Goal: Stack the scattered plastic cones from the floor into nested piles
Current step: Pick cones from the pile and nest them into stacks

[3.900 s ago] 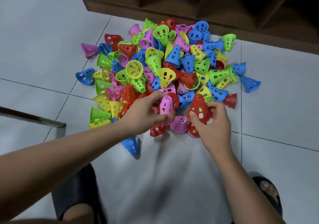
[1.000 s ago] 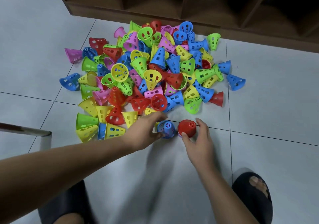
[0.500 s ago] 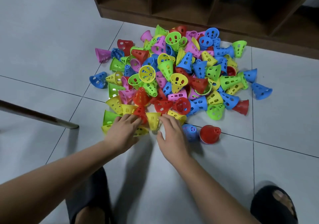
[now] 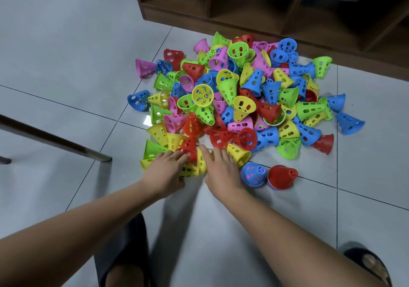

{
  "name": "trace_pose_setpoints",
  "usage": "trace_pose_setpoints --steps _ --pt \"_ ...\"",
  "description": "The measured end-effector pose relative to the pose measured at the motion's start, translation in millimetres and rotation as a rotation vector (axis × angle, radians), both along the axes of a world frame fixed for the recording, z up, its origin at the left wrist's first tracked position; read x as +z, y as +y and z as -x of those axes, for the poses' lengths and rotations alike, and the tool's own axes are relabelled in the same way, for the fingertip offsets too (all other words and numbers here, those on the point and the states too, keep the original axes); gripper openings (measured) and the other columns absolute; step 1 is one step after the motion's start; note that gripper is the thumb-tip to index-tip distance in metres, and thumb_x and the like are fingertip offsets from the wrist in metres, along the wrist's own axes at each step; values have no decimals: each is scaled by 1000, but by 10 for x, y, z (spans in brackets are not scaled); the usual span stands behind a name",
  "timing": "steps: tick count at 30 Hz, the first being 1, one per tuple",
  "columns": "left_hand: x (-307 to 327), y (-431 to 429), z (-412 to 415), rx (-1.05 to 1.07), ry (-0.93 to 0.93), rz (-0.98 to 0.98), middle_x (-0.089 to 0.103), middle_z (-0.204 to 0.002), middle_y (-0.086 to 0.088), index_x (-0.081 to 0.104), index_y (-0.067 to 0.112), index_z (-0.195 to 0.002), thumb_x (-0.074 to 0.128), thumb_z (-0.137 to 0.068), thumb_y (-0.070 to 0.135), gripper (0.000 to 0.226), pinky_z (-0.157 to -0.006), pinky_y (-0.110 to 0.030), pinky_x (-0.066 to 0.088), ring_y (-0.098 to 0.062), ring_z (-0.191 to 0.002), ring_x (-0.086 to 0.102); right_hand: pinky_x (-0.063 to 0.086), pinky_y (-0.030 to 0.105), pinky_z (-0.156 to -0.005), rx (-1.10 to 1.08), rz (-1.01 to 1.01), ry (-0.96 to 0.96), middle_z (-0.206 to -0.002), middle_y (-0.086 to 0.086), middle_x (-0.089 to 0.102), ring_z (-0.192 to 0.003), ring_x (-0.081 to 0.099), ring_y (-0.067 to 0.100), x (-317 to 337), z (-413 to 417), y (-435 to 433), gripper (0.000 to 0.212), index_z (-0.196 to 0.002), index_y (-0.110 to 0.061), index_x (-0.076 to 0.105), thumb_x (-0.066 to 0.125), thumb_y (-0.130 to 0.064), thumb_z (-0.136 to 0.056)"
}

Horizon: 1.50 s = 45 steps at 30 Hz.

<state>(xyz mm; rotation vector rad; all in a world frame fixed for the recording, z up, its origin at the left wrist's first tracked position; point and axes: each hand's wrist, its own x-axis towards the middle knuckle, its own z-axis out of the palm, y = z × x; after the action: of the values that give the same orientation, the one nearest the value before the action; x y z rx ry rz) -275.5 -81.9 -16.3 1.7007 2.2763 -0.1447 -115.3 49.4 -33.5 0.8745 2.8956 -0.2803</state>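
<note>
Nothing legible shows: the cones [image 4: 241,107], the floor [image 4: 66,43] and the shelf [image 4: 177,14] carry no readable text, label, brand, number or sign.

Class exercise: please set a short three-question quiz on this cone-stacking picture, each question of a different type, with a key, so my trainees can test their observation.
1. True or false: the red-topped stack stands wide end down on the floor.
2. The cone between the right hand and the red-topped stack is: A blue, B green, C yellow.
3. Which hand lies nearer the metal leg?
Key: 1 true; 2 A; 3 the left hand.
</note>
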Motion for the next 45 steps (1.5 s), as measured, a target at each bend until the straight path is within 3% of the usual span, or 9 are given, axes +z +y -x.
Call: trace_pose_setpoints --steps 3,8,10,16,22,28,32,35,45 --pt "49 -13 -19 36 -64 -30 62 -117 2 54 23 -137 79 -67 47 78 -82 -39 51 -28 -101 61 48 44 -100 8 -1 2 -119 10 54 -107 55 32 -54 -89 -97 108 -166 -36 13 80 -23 -83" --pt "171 -9 -57 147 -271 -158 58 -106 5 53 24 -122 74 -77 44 54 -70 -39 50 -24 -87 58 53 39 -78 -92 51 -47 -117 7 54 -98 64 30 25 -193 -163 77 -149 -28 34 77 -20 -86" --pt "214 16 -89 159 -341 -207 58 -104 6 51 26 -120 74 -81 45 48 -68 -40 52 -21 -83 58 53 39 -75 -113 62 -44 -118 7 54 -97 65 29 10 -244 -172 78 -154 -29 32 75 -23 -89" --pt "342 119 -179 254 -462 -332 60 -106 13 49 32 -120 77 -87 41 44 -73 -37 55 -12 -85 61 50 41 -88 -69 2 -68 -119 6 50 -106 55 28 -44 -329 -215 75 -141 -26 49 85 -37 -76" --pt "531 301 -191 313 -491 -477 61 -108 12 52 34 -124 81 -84 43 50 -80 -34 54 -11 -96 59 47 37 -97 -33 153 -23 -122 4 57 -113 58 25 48 -423 -225 58 -128 -16 58 73 -50 -83" --pt "724 459 -257 468 -634 -621 69 -111 14 53 32 -124 79 -92 42 43 -79 -31 58 -9 -97 68 54 43 -74 -184 200 359 -97 -1 59 -95 60 26 226 -709 -207 51 -100 -18 64 72 -60 -71" --pt "823 584 -318 516 -723 -670 71 -116 21 54 29 -129 77 -96 38 42 -86 -17 54 3 -104 68 53 38 -83 -274 80 605 -101 -3 65 -98 60 25 544 -903 -25 49 -108 -17 71 80 -54 -77" --pt "778 670 -421 465 -753 -632 74 -118 19 56 30 -131 78 -96 39 43 -87 -29 60 0 -102 71 52 40 -87 -365 8 717 -105 -2 67 -98 59 26 676 -1072 162 50 -115 -15 73 84 -49 -80" --pt "624 1047 -999 196 -716 -458 70 -114 17 54 33 -130 78 -88 52 52 -88 -39 58 -5 -104 68 51 47 -93 -669 43 674 -111 -5 69 -110 56 24 468 -1714 608 59 -123 -20 68 77 -58 -79"
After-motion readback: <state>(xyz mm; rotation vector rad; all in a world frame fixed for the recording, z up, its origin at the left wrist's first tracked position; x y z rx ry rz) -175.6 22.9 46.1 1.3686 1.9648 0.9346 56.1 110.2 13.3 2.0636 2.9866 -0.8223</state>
